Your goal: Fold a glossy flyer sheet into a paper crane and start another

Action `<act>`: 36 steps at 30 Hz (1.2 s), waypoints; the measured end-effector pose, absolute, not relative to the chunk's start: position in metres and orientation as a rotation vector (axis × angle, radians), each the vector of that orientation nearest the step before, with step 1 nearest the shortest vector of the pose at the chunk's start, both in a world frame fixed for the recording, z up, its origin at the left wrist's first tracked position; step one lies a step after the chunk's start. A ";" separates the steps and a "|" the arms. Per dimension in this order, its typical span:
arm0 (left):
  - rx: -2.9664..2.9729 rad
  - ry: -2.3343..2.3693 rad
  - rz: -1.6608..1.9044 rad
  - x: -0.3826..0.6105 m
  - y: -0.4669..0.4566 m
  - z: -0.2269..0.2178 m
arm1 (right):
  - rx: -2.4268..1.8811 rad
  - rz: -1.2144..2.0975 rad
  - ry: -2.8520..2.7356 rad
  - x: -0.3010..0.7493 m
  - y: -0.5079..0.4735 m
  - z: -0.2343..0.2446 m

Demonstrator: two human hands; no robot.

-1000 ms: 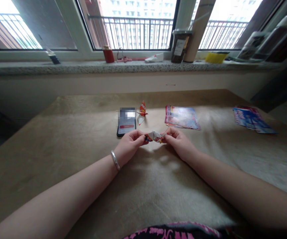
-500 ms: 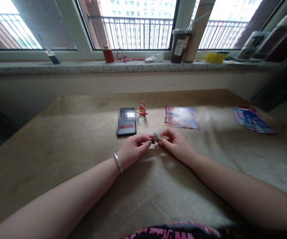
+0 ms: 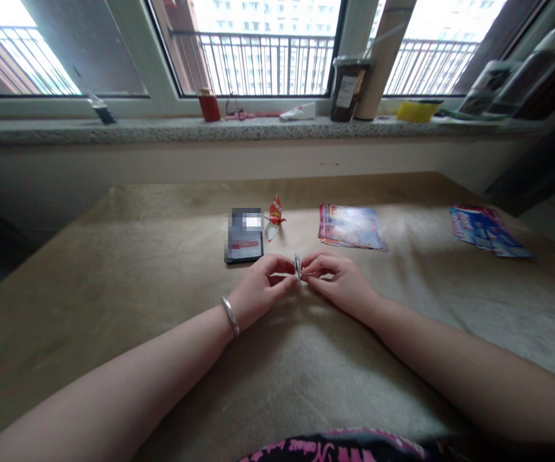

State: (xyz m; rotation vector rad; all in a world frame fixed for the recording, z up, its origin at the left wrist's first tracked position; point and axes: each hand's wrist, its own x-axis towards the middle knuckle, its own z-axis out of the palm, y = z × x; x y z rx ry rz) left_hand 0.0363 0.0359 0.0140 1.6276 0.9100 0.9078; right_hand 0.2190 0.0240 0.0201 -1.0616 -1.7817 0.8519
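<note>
I'm pinching folded paper piece (image 3: 298,271) edge-on between left hand (image 3: 264,281) and right hand (image 3: 345,281), mid-way across desk (image 3: 113,256). Phone (image 3: 245,249) lying just beyond left hand, red origami figure (image 3: 276,213) beside it. Printed sheets (image 3: 351,226) lying farther right, blue sheets (image 3: 491,232) nearing right edge.

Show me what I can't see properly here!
All in the head view:
Folded paper: broad sides, turned edge-on between left grip and right grip.
Phone: screen, blurred by blocky squares.
Middle pile: lower layers, mostly covered by its top.
Clothing: the rest, cut off by the bottom edge.
</note>
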 end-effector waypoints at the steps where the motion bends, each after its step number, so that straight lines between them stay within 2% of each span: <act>1: 1.656 0.939 0.902 0.036 0.036 0.015 | -1.062 0.863 -1.788 0.219 0.024 0.020; 6: 1.771 1.049 0.929 0.035 0.037 0.018 | -1.062 0.993 -1.745 0.220 0.027 0.017; 19: 1.619 1.041 0.948 0.038 0.038 0.021 | -1.003 1.362 -1.444 0.223 0.029 0.019; 24: 1.627 1.058 0.941 0.038 0.038 0.021 | -1.120 1.307 -1.483 0.220 0.029 0.018; 30: 1.725 1.036 0.915 0.036 0.039 0.018 | -1.122 1.083 -1.631 0.218 0.030 0.010; 36: 1.757 0.997 0.929 0.035 0.040 0.016 | -1.185 1.081 -1.643 0.217 0.031 0.008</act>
